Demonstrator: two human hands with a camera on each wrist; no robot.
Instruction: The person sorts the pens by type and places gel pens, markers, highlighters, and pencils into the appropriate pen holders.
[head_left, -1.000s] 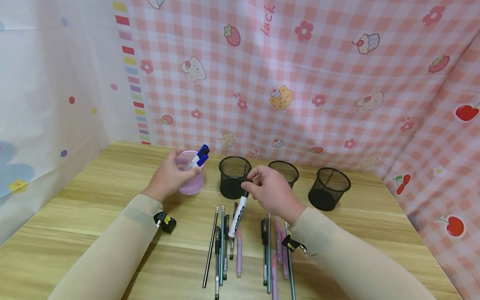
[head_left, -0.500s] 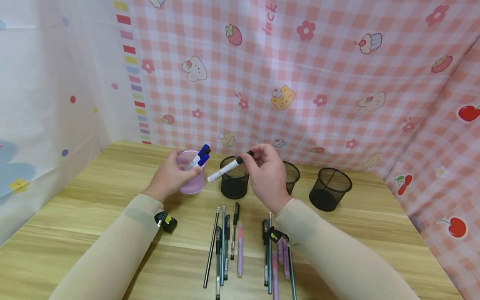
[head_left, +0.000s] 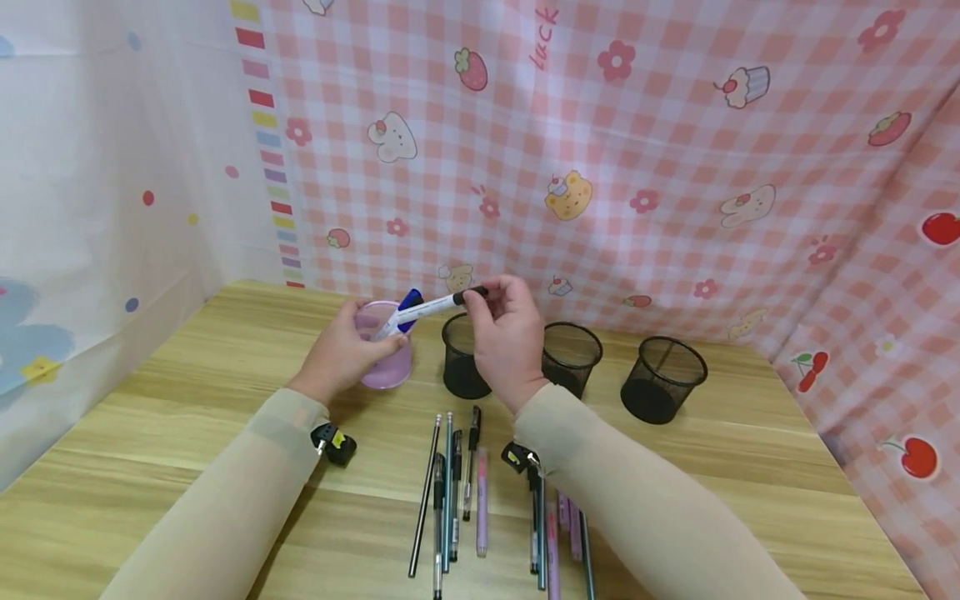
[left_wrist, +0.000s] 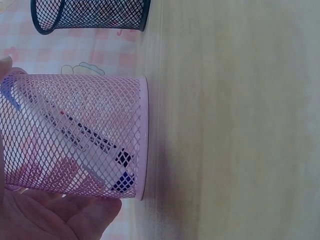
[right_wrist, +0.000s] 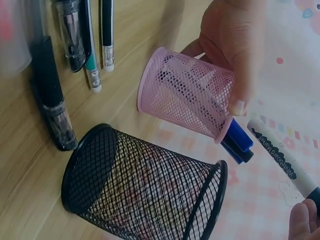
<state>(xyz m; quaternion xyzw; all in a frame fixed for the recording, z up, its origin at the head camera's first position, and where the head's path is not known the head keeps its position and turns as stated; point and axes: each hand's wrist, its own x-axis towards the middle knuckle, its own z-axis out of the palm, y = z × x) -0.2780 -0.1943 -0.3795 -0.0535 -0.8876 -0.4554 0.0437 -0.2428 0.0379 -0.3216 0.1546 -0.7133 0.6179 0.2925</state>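
Observation:
My left hand (head_left: 341, 354) grips a pink mesh pen cup (head_left: 390, 371) from its left side, thumb near the rim and fingers around the wall. Blue-capped markers (right_wrist: 237, 140) lean inside it, caps sticking out over the rim. Between thumb and fingers my right hand (head_left: 510, 337) pinches a whiteboard marker (right_wrist: 280, 157) by its black cap end. In the head view the marker's white end points left, over the pink cup's mouth. Seen from the right wrist, that end is just outside the rim beside the blue caps.
Three black mesh cups stand right of the pink one: a near one (right_wrist: 145, 185), a middle one (head_left: 573, 354) and a right one (head_left: 663, 379). Pencils, black pens (head_left: 438, 500) and pink highlighters (head_left: 482, 500) lie in two groups in front. A checked cloth (head_left: 480, 167) hangs behind.
My right hand has lifted the whiteboard marker up and to the left, from above the pens to the pink cup, tilting it towards level. My left hand stays on the cup.

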